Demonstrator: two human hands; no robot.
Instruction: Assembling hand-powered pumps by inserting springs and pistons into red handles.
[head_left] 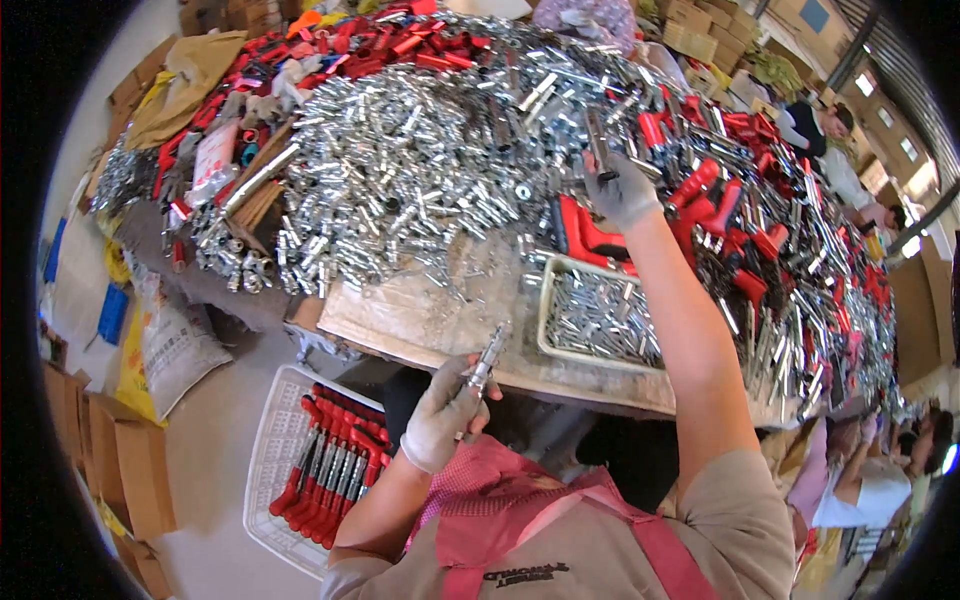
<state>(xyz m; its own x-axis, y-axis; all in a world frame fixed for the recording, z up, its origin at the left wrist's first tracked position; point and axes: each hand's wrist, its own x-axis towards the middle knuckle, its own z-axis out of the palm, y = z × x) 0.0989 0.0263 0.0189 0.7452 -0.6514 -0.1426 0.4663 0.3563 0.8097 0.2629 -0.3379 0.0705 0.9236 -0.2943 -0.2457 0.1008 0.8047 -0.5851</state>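
My left hand, in a pale glove, is closed around a thin silver metal rod near the table's front edge. My right hand, also gloved, reaches far out over the table and pinches a dark metal piece above the big heap of silver metal parts. Just under my right arm lie red-handled tools. A white wire basket with small silver parts sits between my two arms.
Red handles are piled at the right and far side of the table. A white floor basket holds finished red-handled tools. Cardboard boxes and a sack stand at left. Other people work at the right.
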